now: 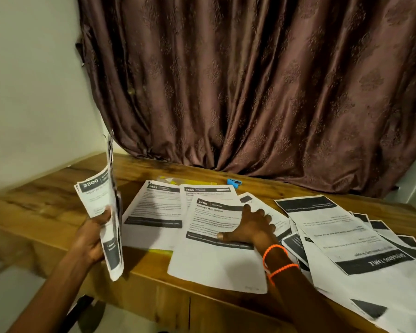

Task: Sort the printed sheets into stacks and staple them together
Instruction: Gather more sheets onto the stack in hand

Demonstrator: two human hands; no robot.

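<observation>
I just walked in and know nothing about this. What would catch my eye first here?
Probably the printed sheets fanned across the right side of the wooden table, with neater numbered pages near the middle. The right hand lies flat on the page numbered 3406, bright orange bands at its wrist, while the left hand grips a raised bundle of pages. A heavy brown curtain fills the background.

left hand (94, 233) raised, fingers curled; right hand (252, 225) flat, fingers spread
</observation>
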